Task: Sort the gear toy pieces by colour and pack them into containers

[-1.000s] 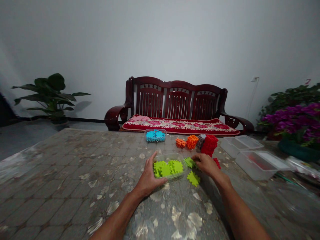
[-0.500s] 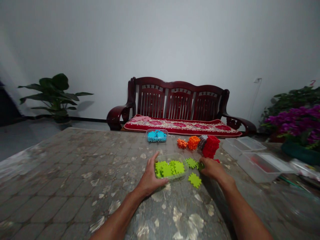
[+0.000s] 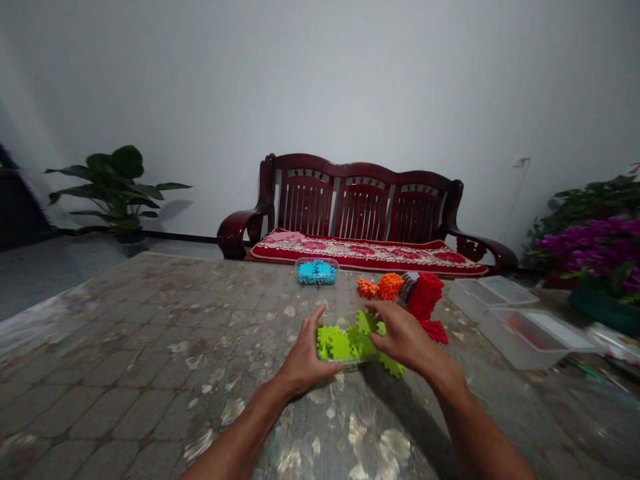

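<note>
A small clear container (image 3: pixel 345 360) holds several lime green puzzle pieces (image 3: pixel 336 343). My left hand (image 3: pixel 303 357) grips its left side, thumb up along the rim. Over the container's right end, my right hand (image 3: pixel 403 339) pinches a green piece (image 3: pixel 367 323). Another green piece (image 3: pixel 391 365) lies on the table just beside the container, partly under my right hand.
Behind the green container sit orange pieces (image 3: pixel 380 287), a red pile (image 3: pixel 425 297) and a clear box of blue pieces (image 3: pixel 317 272). Empty clear tubs (image 3: pixel 530 330) stand at the right. The patterned table (image 3: pixel 150 347) spreads to the left; a wooden bench (image 3: pixel 360 213) stands beyond.
My right hand picked up a green piece from the table right of the container and carried it left over the container. My left hand has kept its hold on the container.
</note>
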`<move>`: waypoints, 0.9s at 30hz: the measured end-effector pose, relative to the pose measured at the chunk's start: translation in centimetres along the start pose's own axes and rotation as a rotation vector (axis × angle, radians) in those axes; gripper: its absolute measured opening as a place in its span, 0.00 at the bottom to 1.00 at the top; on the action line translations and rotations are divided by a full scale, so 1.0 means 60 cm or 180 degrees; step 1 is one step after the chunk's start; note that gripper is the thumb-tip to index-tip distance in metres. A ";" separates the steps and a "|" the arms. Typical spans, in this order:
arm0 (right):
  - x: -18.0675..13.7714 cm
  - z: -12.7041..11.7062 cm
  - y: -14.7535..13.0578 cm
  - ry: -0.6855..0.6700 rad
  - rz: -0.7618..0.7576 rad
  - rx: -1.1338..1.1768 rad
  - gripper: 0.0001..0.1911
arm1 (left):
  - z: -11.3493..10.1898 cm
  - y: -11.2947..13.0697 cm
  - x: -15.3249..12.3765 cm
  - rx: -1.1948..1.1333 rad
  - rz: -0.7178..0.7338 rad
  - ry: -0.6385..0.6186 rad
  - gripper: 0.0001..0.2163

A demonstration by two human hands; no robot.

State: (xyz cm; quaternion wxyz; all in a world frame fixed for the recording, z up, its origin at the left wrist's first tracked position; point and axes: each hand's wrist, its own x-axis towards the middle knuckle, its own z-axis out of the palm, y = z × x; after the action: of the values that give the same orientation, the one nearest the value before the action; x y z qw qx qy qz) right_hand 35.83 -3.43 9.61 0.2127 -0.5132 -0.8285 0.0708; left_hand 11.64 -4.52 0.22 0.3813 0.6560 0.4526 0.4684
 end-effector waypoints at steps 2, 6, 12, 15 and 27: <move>0.008 0.018 -0.016 -0.0086 -0.0108 -0.0118 0.28 | -0.001 0.000 0.000 -0.0011 0.0017 -0.0022 0.54; 0.018 0.043 -0.021 -0.0303 -0.0199 -0.0348 0.19 | -0.001 -0.002 0.000 0.0007 0.0023 -0.0028 0.53; 0.023 0.049 -0.017 -0.0254 -0.0033 -0.0316 0.10 | 0.002 -0.007 0.001 0.0044 -0.0019 -0.0033 0.54; 0.024 0.054 -0.020 -0.0352 0.0046 -0.0185 0.11 | 0.003 -0.005 0.001 0.0039 -0.0044 -0.0056 0.54; 0.023 0.032 0.042 0.0426 0.0525 0.0443 0.12 | 0.002 -0.004 -0.001 0.0036 -0.0046 -0.0052 0.53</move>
State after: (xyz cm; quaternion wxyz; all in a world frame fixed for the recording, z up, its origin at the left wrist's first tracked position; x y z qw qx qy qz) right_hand 36.55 -0.89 7.45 0.2961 -0.5672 -0.7605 0.1110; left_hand 11.68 -4.50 -0.04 0.3846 0.6586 0.4569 0.4578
